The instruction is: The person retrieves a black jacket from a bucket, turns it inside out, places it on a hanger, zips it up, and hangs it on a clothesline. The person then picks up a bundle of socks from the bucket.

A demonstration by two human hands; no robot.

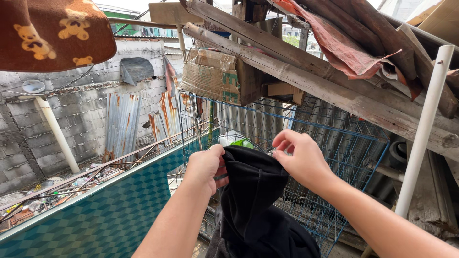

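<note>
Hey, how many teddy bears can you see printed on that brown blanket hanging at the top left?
3. On the brown blanket: one teddy bear at its left, one near the top middle, and a partly visible one at the lower edge. Folds or the frame edge may hide more.

I see a blue wire cage (334, 157) ahead — above it weathered planks (306, 71), a worn cardboard box (217, 76) and reddish cloth (344, 48). A brown teddy-bear blanket (52, 31) hangs upper left; green patterned sheeting (110, 210) lies below — a white pipe (423, 129) stands right.
</note>
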